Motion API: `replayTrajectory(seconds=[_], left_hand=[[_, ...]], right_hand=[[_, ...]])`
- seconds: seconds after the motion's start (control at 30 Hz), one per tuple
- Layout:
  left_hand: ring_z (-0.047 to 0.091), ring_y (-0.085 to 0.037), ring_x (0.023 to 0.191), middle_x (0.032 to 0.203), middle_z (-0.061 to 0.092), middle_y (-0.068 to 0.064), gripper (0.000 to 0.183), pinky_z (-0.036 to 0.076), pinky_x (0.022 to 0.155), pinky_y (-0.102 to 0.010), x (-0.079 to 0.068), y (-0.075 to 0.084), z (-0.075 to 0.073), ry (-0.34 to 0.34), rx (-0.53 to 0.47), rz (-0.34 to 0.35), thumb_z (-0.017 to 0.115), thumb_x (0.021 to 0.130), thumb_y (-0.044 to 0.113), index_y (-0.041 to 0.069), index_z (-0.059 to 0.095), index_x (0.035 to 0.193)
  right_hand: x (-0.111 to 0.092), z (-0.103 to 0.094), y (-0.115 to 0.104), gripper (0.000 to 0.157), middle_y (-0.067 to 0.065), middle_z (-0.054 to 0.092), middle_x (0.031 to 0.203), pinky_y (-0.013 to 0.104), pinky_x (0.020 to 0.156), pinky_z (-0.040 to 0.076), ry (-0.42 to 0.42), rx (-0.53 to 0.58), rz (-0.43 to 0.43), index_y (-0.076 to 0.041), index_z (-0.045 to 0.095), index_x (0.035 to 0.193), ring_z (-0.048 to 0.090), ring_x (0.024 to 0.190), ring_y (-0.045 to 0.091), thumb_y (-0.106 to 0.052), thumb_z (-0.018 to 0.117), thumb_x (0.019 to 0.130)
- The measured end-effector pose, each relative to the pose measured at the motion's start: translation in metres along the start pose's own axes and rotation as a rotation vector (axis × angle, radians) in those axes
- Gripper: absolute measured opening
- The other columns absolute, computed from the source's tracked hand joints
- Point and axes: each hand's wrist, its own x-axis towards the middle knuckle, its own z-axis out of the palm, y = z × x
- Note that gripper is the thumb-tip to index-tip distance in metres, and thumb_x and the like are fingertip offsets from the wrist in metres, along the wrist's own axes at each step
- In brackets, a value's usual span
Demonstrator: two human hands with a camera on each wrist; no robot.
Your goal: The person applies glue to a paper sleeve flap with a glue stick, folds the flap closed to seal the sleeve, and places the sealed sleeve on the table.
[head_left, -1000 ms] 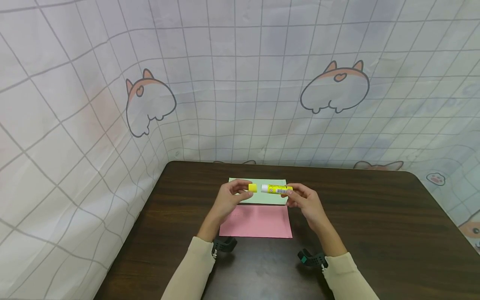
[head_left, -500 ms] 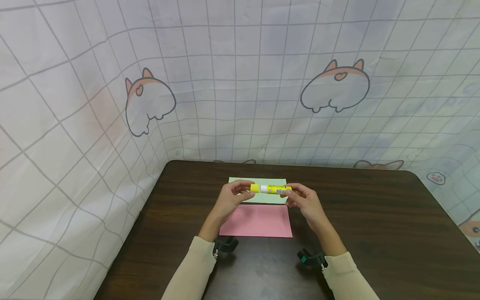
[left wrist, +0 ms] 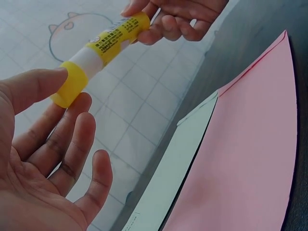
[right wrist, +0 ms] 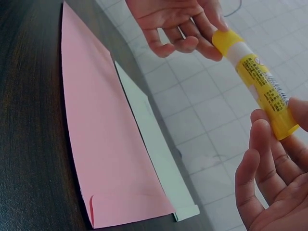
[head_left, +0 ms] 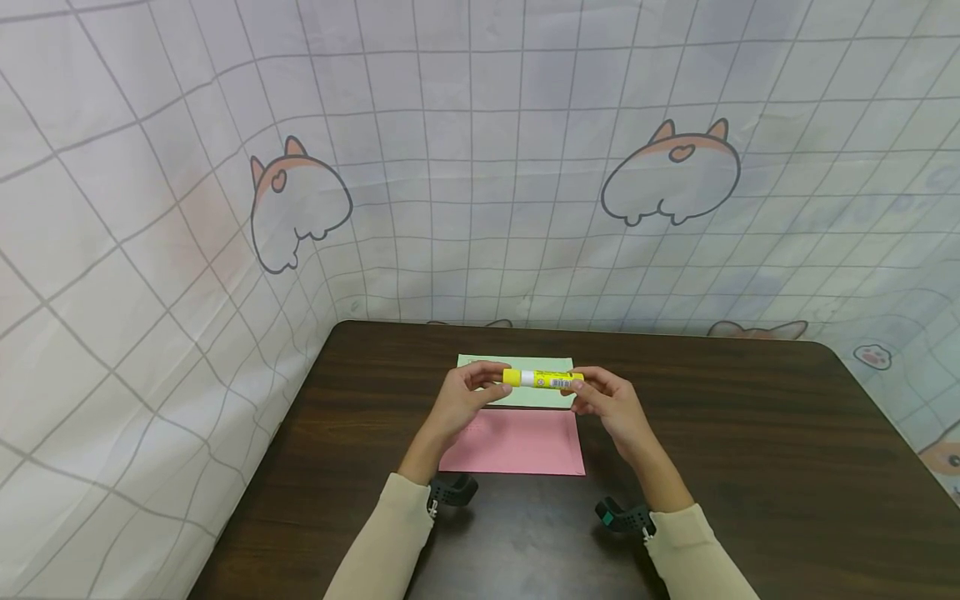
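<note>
A yellow glue stick with a white neck is held level above the table between both hands. My left hand pinches its yellow cap between thumb and fingers. The cap sits over the end of the white neck, part of which still shows. At the other end, my right hand pinches the base of the labelled barrel. Below the hands lie a pink envelope, nearer the body, and a pale green envelope just beyond it, partly hidden by the hands and glue stick.
The dark wood table extends to both sides of the envelopes. A white grid-patterned cloth with cartoon animals hangs behind the table and along its left. Each wrist wears a black strap.
One second ago a gap separated the cap from the glue stick. My left hand has moved slightly right, bringing the cap onto the white neck. My right hand stays nearly still.
</note>
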Motion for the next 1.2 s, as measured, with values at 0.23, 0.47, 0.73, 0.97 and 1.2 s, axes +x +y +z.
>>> replayTrajectory(seconds=[0.23, 0.47, 0.73, 0.97, 1.2], left_hand=[[0.064, -0.016, 0.100, 0.115, 0.071, -0.014, 0.034, 0.059, 0.087, -0.028, 0.0001, 0.0003, 0.0006, 0.001, 0.003, -0.005, 0.076, 0.091, 0.009, 0.005, 0.070, 0.124], [0.064, -0.015, 0.097, 0.112, 0.071, -0.011, 0.034, 0.058, 0.083, -0.023, 0.0005, -0.0004, 0.0021, 0.002, 0.000, -0.007, 0.076, 0.091, 0.010, 0.005, 0.071, 0.124], [0.063, -0.015, 0.096, 0.112, 0.071, -0.010, 0.034, 0.057, 0.080, -0.023, -0.0006, 0.0021, 0.0038, 0.009, 0.021, -0.013, 0.078, 0.090, 0.010, 0.006, 0.071, 0.123], [0.063, -0.016, 0.096, 0.112, 0.071, -0.010, 0.033, 0.057, 0.080, -0.022, -0.0007, 0.0022, 0.0045, 0.011, 0.031, -0.016, 0.078, 0.090, 0.010, 0.008, 0.072, 0.122], [0.062, -0.018, 0.096, 0.111, 0.071, -0.011, 0.032, 0.056, 0.079, -0.023, 0.0003, -0.0003, 0.0041, 0.015, 0.056, -0.003, 0.079, 0.090, 0.013, 0.011, 0.074, 0.121]], right_hand=[[0.0008, 0.0001, 0.0005, 0.038, -0.009, 0.075, 0.095, 0.025, 0.078, 0.058, 0.002, -0.009, 0.000, 0.003, 0.061, 0.131, 0.066, 0.077, 0.013, -0.023, 0.064, 0.102], [0.0005, 0.0003, -0.0003, 0.038, -0.007, 0.074, 0.095, 0.025, 0.078, 0.057, -0.001, -0.010, -0.001, 0.003, 0.061, 0.131, 0.066, 0.077, 0.013, -0.022, 0.064, 0.102], [0.0003, 0.0011, -0.0014, 0.038, -0.006, 0.075, 0.095, 0.026, 0.078, 0.057, -0.009, -0.012, 0.002, 0.003, 0.061, 0.131, 0.066, 0.077, 0.014, -0.022, 0.064, 0.102], [0.0003, 0.0016, -0.0011, 0.038, -0.005, 0.075, 0.096, 0.026, 0.079, 0.058, -0.001, -0.028, 0.006, 0.002, 0.061, 0.131, 0.066, 0.077, 0.014, -0.022, 0.064, 0.102], [-0.0009, 0.0016, -0.0026, 0.038, -0.005, 0.073, 0.094, 0.026, 0.077, 0.057, -0.001, -0.013, 0.005, 0.003, 0.061, 0.131, 0.066, 0.076, 0.013, -0.021, 0.064, 0.102]])
